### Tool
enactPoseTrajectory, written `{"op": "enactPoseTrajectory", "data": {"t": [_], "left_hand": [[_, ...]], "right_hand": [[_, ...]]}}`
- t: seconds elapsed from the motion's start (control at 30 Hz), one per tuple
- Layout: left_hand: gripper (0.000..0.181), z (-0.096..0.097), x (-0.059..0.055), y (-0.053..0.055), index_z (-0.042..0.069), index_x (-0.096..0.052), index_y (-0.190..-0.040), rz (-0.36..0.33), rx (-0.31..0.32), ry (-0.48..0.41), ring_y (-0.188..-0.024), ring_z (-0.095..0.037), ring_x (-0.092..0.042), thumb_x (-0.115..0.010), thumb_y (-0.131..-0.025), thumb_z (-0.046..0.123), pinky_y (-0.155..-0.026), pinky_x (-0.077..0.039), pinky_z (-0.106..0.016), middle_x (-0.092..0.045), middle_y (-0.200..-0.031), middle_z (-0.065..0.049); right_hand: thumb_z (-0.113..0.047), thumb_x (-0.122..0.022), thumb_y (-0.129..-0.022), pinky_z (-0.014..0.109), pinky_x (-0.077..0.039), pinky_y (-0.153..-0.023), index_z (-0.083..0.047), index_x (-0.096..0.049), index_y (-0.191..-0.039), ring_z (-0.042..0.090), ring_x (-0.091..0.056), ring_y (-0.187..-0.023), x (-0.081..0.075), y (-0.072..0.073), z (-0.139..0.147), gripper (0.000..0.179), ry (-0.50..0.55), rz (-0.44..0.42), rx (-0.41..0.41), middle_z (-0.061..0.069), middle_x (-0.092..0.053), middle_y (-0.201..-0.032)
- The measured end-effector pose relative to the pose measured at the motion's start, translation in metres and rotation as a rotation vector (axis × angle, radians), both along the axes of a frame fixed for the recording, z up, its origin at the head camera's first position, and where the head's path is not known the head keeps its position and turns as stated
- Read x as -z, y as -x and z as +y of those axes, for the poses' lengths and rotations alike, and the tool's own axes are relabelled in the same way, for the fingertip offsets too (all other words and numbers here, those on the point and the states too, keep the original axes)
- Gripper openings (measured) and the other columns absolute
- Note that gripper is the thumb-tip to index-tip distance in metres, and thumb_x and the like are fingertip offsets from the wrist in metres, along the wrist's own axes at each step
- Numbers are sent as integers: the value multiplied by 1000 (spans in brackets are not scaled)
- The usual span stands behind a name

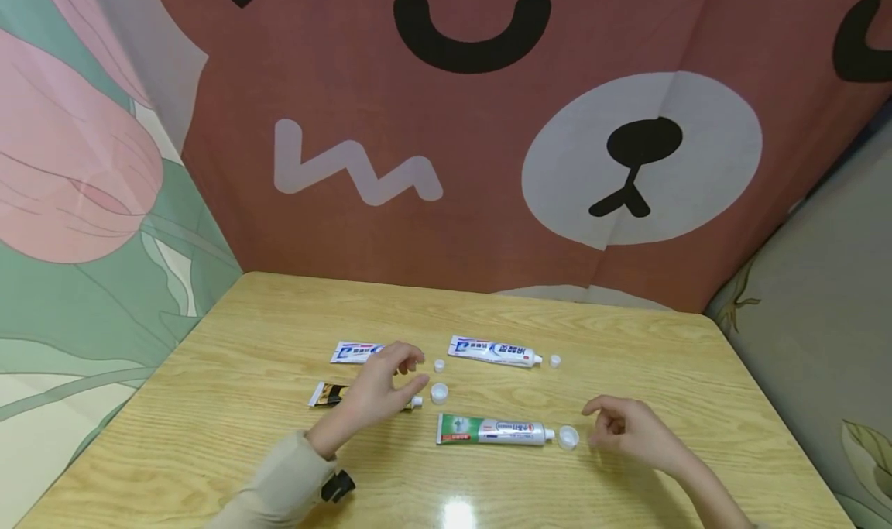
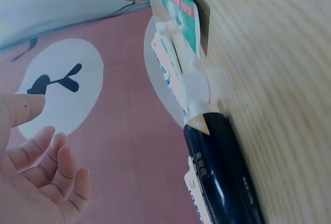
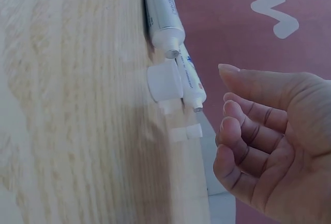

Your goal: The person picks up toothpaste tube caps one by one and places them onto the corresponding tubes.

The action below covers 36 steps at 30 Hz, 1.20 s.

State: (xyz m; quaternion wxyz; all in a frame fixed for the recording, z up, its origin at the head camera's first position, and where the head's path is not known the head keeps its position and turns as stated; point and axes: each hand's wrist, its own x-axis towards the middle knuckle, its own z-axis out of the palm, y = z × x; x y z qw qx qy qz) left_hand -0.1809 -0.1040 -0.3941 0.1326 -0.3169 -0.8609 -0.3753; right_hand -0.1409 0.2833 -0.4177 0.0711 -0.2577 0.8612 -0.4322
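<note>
My left hand (image 1: 379,386) hovers over the black toothpaste tube (image 2: 220,167), fingers loosely bent and holding nothing. In the head view it hides the middle of that tube and the nozzle end of a white and blue tube (image 1: 351,352) behind. To the right of the green and silver toothpaste tube (image 1: 491,430) and its white cap (image 1: 568,437), my right hand (image 1: 636,434) is in the air, fingers curved and nothing in them. A second white and blue tube (image 1: 493,351) lies farther back. All visible nozzles are uncapped.
White caps lie off the tubes: a small one (image 1: 555,361) at the back right, another small one (image 1: 439,365) and a larger one (image 1: 439,393) near the left fingertips. The wooden table (image 1: 627,351) meets a bear-printed cloth (image 1: 474,242) at its back edge.
</note>
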Motion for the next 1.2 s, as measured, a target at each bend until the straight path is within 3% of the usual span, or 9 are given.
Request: {"op": "enactPoseTrajectory", "data": {"t": [0.13,0.4,0.7,1.0,1.2], "left_hand": [[21,4,2,-1,7,-59,-100,-13,31,10,-72,-20,-50,-68,-81,13,-62,-45,-31,-52,-79,-1],[27,15,9,-1,8,-61,-102,-51,95,80,-76,-18,-52,-71,-79,19,-65,-46,-30,-53,-83,4],[36,26,12,1,6,-60,-110,-126,172,165,-85,-21,-53,-69,-80,24,-71,-45,-27,-57,-92,-6],[47,42,18,2,5,-57,-120,-128,263,297,-88,-17,-54,-67,-82,31,-69,-43,-18,-58,-99,-6],[48,53,22,0,8,-57,-119,-127,270,368,-87,-10,-53,-67,-81,36,-71,-43,-16,-58,-100,-2]], "right_hand": [[-8,-70,-78,23,-43,-47,9,-55,-105,0,-47,-56,5,3,0,36,30,-26,-33,-5,-54,-70],[-10,-71,-77,24,-44,-48,9,-54,-106,2,-50,-58,12,5,-4,39,45,-45,-63,-4,-54,-71],[-12,-71,-77,23,-44,-48,8,-52,-111,3,-48,-58,20,7,-8,44,60,-120,-90,1,-54,-72],[-19,-73,-76,21,-41,-47,4,-55,-109,-1,-43,-55,27,11,-11,44,-7,-79,-109,-3,-51,-69],[-20,-75,-75,20,-40,-48,2,-57,-105,-2,-41,-56,29,12,-15,42,-18,-43,-124,-2,-50,-68]]}}
